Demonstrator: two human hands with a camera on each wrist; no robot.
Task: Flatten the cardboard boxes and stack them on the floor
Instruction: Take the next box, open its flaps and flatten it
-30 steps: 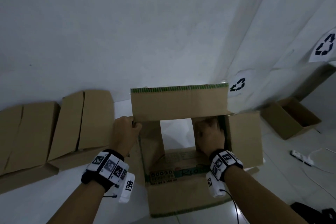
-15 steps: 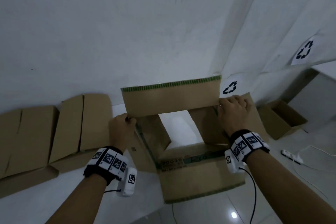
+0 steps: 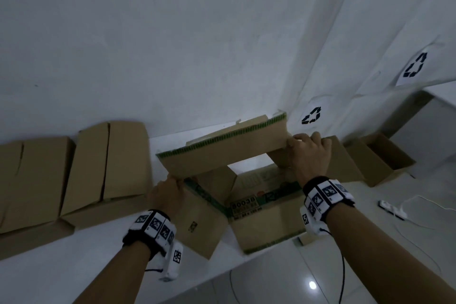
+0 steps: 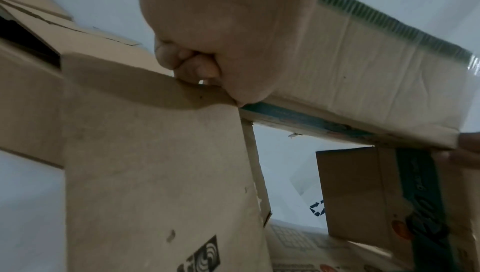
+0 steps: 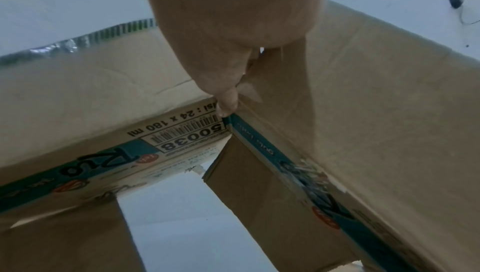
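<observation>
Open box (image 3: pixel 246 195) sitting on white tabletop (image 3: pixel 74 254), skewed out of square. Left grip (image 3: pixel 167 192) and right grip (image 3: pixel 308 153) pinching opposite corners, probably to shear it flat. Other boxes (image 3: pixel 74 170) leaning alongside.

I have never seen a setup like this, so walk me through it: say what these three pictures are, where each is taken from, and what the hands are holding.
No machine here: a person wears cameras. The wide picture comes from the head; the two close ones from the wrists, looking along each hand. The left hand and right hand grip opposite corners of an opened printed cardboard box, skewed and open at both ends. On the white floor to the left lie brown cardboard boxes; an open box and a white power strip lie right.
</observation>
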